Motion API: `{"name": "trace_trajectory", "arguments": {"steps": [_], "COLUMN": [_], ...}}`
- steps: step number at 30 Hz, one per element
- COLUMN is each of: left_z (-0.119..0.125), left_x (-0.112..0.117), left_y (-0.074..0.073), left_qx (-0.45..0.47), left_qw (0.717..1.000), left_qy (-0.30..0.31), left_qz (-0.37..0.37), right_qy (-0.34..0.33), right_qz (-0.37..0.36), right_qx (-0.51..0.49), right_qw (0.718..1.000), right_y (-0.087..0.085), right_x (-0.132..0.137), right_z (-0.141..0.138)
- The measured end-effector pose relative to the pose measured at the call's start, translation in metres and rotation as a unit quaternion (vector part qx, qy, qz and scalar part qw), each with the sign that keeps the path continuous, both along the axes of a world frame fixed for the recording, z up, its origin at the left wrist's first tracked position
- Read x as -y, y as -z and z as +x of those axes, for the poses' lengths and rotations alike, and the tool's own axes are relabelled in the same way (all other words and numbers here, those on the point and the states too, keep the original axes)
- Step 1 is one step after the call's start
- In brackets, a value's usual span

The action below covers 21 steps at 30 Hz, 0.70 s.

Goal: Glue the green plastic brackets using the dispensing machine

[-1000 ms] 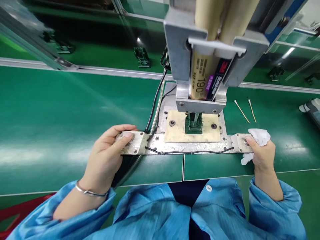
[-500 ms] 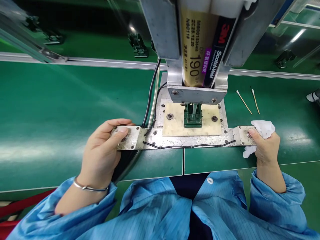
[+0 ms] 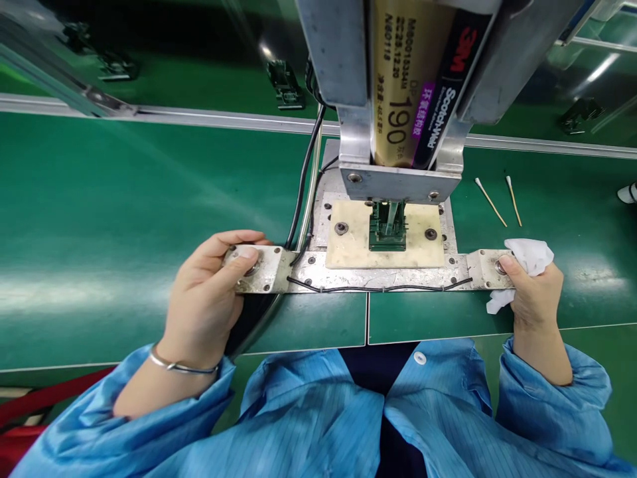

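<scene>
Green desk (image 3: 99, 219) with metal fixture bar (image 3: 368, 275); left hand (image 3: 209, 299) thumb pressed on left button (image 3: 250, 269), right hand (image 3: 532, 295) fingers clamped on white wipe (image 3: 530, 255), thumb on right button (image 3: 499, 266); likely risk: adhesive cartridge (image 3: 408, 86) smearing green part (image 3: 387, 232) if released early.

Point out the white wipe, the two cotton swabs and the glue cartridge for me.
wipe (image 3: 531, 254), head view, on the crumpled top above the right hand's fingers.
swabs (image 3: 492, 203), head view, on the left swab's stick.
glue cartridge (image 3: 398, 99), head view, on its tan label near the 190.
</scene>
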State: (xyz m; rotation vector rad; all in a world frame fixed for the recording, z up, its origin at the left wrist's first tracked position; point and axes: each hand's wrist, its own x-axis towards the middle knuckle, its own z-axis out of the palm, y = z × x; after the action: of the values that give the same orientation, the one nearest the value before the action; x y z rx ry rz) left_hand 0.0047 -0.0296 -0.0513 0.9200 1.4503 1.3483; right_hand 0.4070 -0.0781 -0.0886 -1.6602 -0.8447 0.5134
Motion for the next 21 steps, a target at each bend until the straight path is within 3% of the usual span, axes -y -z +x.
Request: {"name": "trace_trajectory", "arguments": {"steps": [21], "left_z": [-0.008], "left_x": [0.001], "left_y": [0.005], "left_qx": [0.017], "left_qw": [0.999], "left_qy": [0.031], "left_qz": [-0.023], "right_qy": [0.017], "right_qz": [-0.023], "right_qx": [0.023], "right_qw": [0.999], "right_y": [0.012], "right_x": [0.003], "right_z": [0.011]}}
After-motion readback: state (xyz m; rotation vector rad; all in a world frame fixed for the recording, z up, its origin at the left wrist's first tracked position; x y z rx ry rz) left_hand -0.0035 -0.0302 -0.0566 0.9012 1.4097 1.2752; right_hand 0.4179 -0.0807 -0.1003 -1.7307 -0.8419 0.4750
